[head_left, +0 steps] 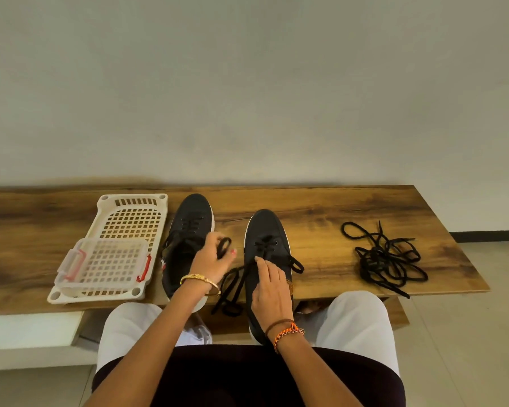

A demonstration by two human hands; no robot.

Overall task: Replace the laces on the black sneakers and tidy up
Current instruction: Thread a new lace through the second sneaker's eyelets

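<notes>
Two black sneakers stand toes-away on a wooden bench [321, 207]: the left sneaker [188, 224] and the right sneaker [265, 230]. My left hand [212, 259] holds a loop of black lace [224, 248] between the shoes. On the right sneaker's eyelets, my right hand [269, 286] pinches the lace at the crossing. Loose lace ends [229, 292] trail down toward the bench's front edge. A tangled pile of black laces [385, 259] lies on the bench to the right.
A white perforated plastic basket [130, 218] sits at the left of the shoes, with a clear plastic box with red clasps [106, 262] lying in it. A plain wall rises behind the bench. My knees in white trousers are under the front edge.
</notes>
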